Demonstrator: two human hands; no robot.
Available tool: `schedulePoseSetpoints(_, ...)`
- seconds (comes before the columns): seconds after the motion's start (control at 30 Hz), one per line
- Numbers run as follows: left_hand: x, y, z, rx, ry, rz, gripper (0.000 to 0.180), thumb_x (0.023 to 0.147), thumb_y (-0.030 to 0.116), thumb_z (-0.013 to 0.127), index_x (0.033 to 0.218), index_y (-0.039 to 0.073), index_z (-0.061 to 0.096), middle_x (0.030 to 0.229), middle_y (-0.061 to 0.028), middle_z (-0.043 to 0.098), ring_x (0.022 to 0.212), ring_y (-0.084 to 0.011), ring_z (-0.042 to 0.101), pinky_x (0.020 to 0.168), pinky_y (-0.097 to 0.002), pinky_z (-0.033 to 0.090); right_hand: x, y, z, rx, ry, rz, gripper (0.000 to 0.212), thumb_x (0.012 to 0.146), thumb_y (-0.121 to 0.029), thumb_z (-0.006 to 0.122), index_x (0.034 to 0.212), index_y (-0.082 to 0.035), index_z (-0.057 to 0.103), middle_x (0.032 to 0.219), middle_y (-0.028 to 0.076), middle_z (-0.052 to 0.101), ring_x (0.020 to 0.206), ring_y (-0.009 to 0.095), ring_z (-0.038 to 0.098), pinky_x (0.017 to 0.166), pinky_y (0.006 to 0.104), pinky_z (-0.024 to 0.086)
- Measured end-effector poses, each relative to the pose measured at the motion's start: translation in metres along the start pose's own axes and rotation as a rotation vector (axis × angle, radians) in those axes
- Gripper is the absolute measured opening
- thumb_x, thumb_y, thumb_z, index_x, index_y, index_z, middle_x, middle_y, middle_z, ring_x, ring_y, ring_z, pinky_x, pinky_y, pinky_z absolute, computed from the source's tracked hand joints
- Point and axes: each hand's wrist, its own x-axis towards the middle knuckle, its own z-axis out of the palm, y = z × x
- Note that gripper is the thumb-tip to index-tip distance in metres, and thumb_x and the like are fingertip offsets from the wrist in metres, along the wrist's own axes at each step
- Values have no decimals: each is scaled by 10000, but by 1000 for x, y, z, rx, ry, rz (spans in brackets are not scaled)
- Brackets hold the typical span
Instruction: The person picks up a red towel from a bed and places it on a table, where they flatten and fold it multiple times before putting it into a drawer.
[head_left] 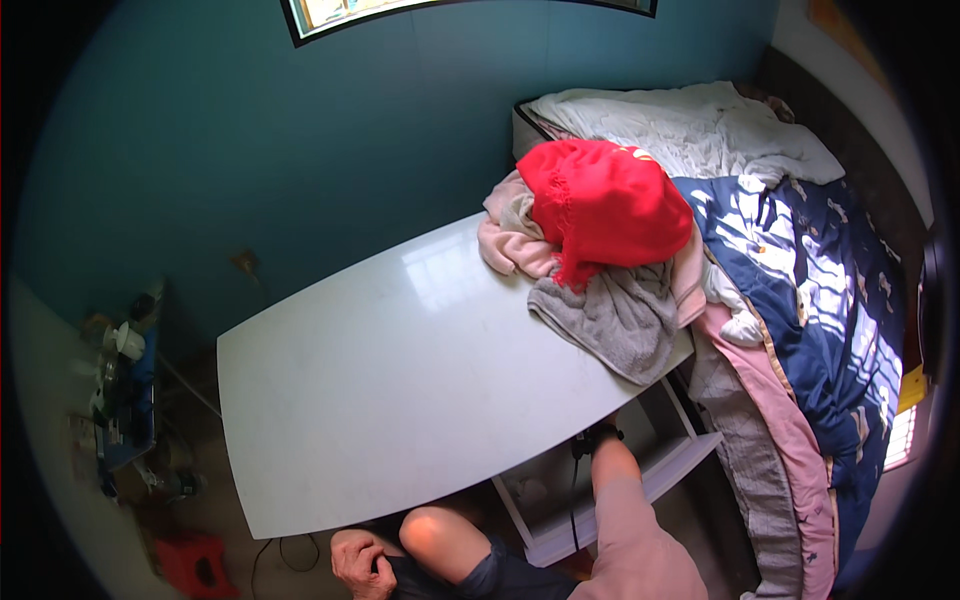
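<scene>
My left hand rests by my bent knee at the lower edge, its fingers curled in loosely, with nothing visible in them. My right forearm reaches over an open drawer under the table's near right side. A black band with a hanging strap or cord circles that wrist. Beyond the wrist, my right hand is hidden under the white tabletop, so its fingers and anything in them do not show. Inside the drawer, a small pale item is too dim to name.
A red fringed cloth is heaped over a grey towel and pink fabric on the table's far right. Alongside stands a bed with a navy patterned quilt. A cluttered blue shelf and red stool are at left.
</scene>
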Motion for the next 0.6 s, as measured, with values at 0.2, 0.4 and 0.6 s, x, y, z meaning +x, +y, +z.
schedulePoseSetpoints(0.2, 5, 0, 10, -8, 28, 8, 145, 622, 10, 636, 742, 91, 651, 871, -46, 644, 854, -292, 571, 782, -407, 476, 8, -7, -29, -510, -225, -265, 283, 794, -173, 715, 1030, -17, 696, 944, 180, 740, 769, 306, 733, 648, 444, 562)
schedulePoseSetpoints(0.4, 7, 9, -4, 4, 49, -7, 127, 633, 9, 620, 735, 82, 638, 864, -48, 640, 834, -293, 570, 773, -410, 470, -12, -68, -113, -1011, -597, -953, 361, 791, -151, 722, 1107, 15, 666, 1012, 190, 740, 765, 291, 737, 614, 430, 575)
schedulePoseSetpoints(0.6, 2, -8, 7, -36, 91, 31, 120, 641, -1, 621, 732, 76, 628, 856, -55, 636, 837, -292, 581, 781, -418, 474, -34, -169, -266, -47, -1130, 342, 91, 803, -6, 555, 766, 43, 623, 611, 60, 593, 456, 160, 534, 425, 291, 415)
